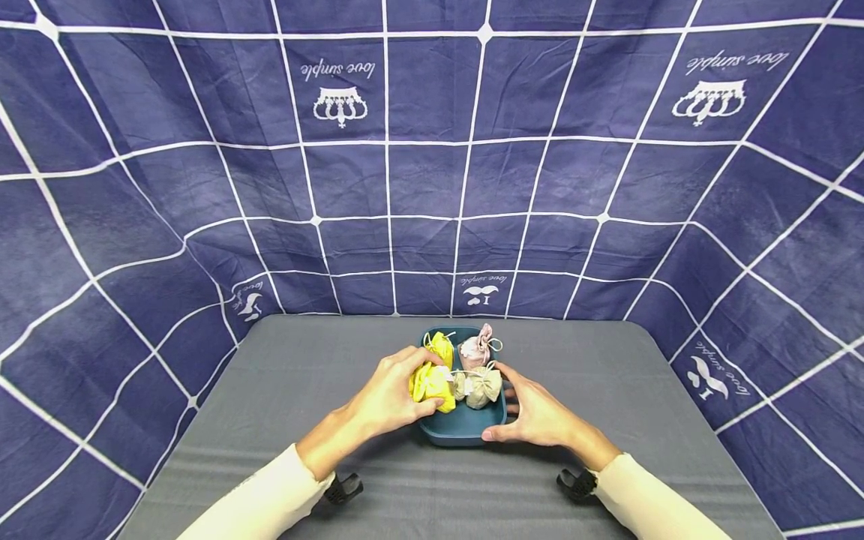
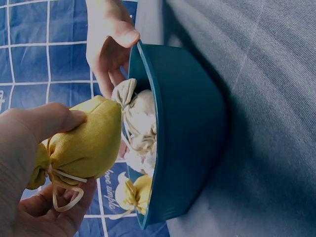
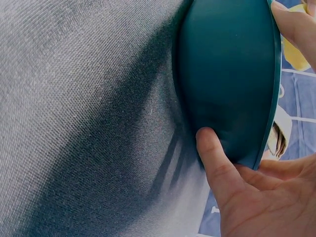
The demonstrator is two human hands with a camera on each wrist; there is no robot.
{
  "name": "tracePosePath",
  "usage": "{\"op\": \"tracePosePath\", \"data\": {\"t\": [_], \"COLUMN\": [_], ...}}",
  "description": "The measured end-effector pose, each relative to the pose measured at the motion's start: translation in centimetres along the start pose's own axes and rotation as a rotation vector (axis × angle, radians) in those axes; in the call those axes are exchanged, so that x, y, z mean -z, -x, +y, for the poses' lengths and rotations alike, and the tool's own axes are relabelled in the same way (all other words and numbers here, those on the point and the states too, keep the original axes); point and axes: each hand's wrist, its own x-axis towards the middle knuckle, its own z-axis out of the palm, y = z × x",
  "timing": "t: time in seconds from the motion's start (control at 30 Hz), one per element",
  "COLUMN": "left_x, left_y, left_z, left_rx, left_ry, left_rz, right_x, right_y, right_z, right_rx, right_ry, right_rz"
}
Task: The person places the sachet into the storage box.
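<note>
My left hand (image 1: 391, 394) holds a yellow drawstring pouch (image 2: 89, 138) between thumb and fingers, over the left side of a dark blue-green plastic bin (image 1: 459, 433). Around the bin's right side curves my right hand (image 1: 540, 411), its thumb on the near corner and its fingers along the far part of that side. Inside the bin lie another yellow pouch (image 1: 441, 347) at the back left, a pale pink pouch (image 1: 475, 351) at the back right and a beige pouch (image 1: 483, 388) nearer the right wall. Part of the bin's floor is hidden by the pouches and left hand.
Under the bin is a table with a grey cloth (image 1: 290, 405). A blue curtain (image 1: 432, 180) with white grid lines hangs behind and on both sides. Black straps (image 1: 344, 489) are on both wrists.
</note>
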Motion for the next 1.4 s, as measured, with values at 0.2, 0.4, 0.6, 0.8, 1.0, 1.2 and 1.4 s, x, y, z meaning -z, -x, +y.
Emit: {"op": "tracePosePath", "data": {"t": [0.2,0.4,0.6,0.8,1.0,1.2,1.4], "left_x": [-0.5,-1.0,-1.5,-1.8,-2.2,-2.5,-2.3], "left_y": [-0.4,-0.6,-0.7,-0.7,-0.8,-0.9,-0.4], "left_z": [0.3,0.5,0.6,0.9,1.0,1.0,1.1], "left_rx": [-0.02,-0.039,-0.034,-0.024,-0.035,-0.04,0.052], "left_ry": [0.004,0.001,-0.017,-0.033,-0.042,-0.035,-0.035], "left_rz": [-0.028,-0.046,-0.075,-0.099,-0.119,-0.136,-0.21], "right_x": [0.1,0.0,0.0,-0.1,0.0,0.0,-0.1], "right_y": [0.0,-0.1,-0.1,-0.1,-0.1,0.0,0.0], "right_z": [0.1,0.2,0.1,0.2,0.2,0.3,0.2], "right_rx": [0.004,0.01,0.01,0.009,0.005,0.002,0.011], "right_ry": [-0.002,0.006,-0.013,-0.016,0.0,0.003,-0.009], "right_rz": [-0.001,-0.005,-0.005,-0.01,-0.009,-0.006,-0.009]}}
